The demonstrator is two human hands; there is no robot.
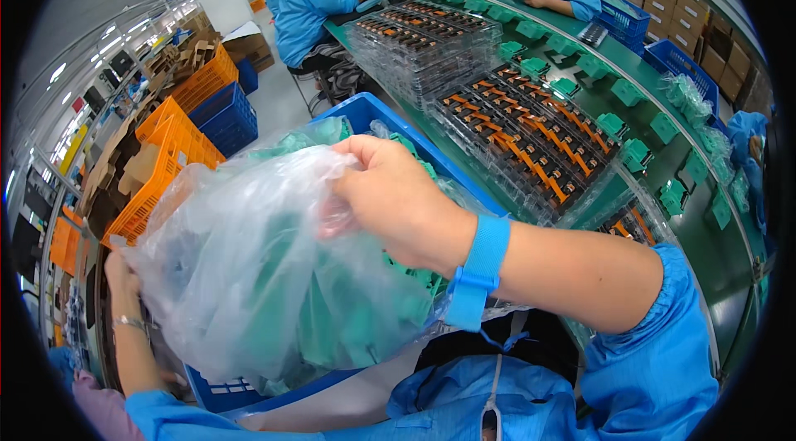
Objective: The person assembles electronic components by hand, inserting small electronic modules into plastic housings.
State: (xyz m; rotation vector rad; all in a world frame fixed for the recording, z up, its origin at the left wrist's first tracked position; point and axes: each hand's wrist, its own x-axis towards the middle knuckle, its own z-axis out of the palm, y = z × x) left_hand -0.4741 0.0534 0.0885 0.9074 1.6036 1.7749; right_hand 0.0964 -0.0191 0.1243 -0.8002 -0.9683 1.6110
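Observation:
A large translucent plastic bag [240,250] with green plastic parts showing through it is spread over a blue crate [365,109] in front of me. My right hand [394,196], with a blue strap round its wrist, is closed on the bag's upper right edge. At the far left, my left hand [122,271] grips the bag's other edge; its fingertips are partly hidden. More green parts [419,275] lie in the crate, under and beside the bag.
To the right runs a green conveyor [572,68] carrying green parts. Clear trays [531,130] of black and orange components stand beside the crate, with a taller stack [423,51] beyond. Orange crates [170,155] line the left. Co-workers [311,6] sit farther along.

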